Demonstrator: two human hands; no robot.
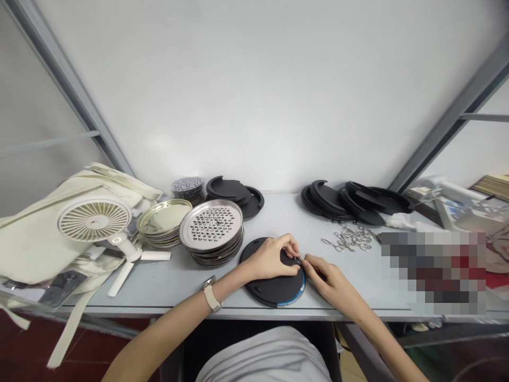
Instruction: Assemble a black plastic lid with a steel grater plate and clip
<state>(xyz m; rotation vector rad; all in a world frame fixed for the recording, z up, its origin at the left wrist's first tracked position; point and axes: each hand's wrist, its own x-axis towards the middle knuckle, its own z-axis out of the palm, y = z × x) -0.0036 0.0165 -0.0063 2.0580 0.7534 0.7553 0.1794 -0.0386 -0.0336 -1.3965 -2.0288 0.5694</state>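
Note:
A round black disc (274, 289) with a blue strip along its right edge lies flat near the table's front edge. Above its right side, my left hand (272, 259) reaches over the disc with thumb and fingers pinched on a small metal clip (298, 260). From the right, my right hand (328, 280) meets it at the disc's edge, its fingertips closed on the same clip. The fingers partly hide the clip. Several loose metal clips with rings (352, 238) lie in a pile beyond my right hand.
Left of the disc stand a stack of perforated metal grater plates (210, 227) and a stack of shiny round plates (165, 217). A white fan (95, 220) is at far left. Black round trays (226, 190) and more black trays (328, 199) rest along the wall.

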